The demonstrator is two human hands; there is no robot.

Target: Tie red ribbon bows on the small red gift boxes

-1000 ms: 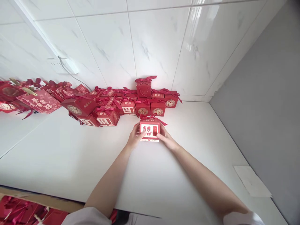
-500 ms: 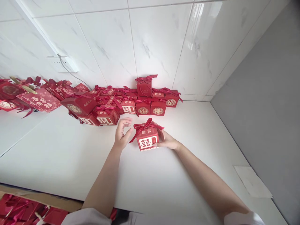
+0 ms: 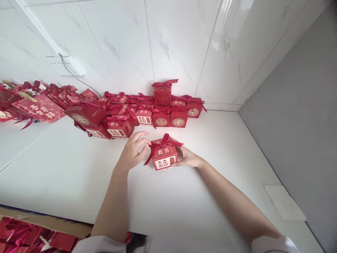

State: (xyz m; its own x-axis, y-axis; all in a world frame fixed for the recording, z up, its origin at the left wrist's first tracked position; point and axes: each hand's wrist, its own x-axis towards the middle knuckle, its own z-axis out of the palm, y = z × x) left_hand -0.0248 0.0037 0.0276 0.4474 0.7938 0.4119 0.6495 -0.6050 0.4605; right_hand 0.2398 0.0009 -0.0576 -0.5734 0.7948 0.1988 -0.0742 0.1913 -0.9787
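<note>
A red gift box (image 3: 165, 154) with a white front panel and a red ribbon bow on top sits on the white table in front of me. My right hand (image 3: 186, 157) grips its right side, the thumb on the front edge and the other fingers behind. My left hand (image 3: 134, 149) is at the box's left, fingers apart and curved, the fingertips close to the bow's left loop. Whether they touch the ribbon I cannot tell.
Several red ribboned boxes (image 3: 161, 120) stand in rows against the tiled wall, with one box (image 3: 162, 94) stacked on top. Red gift bags (image 3: 38, 108) lie at left. A carton (image 3: 47, 224) of red boxes is at lower left, a white sheet (image 3: 284, 202) at right.
My left hand has turned and its fingertips have come nearer the bow. The box is tilted slightly differently in my right hand. The camera view has shifted a little.
</note>
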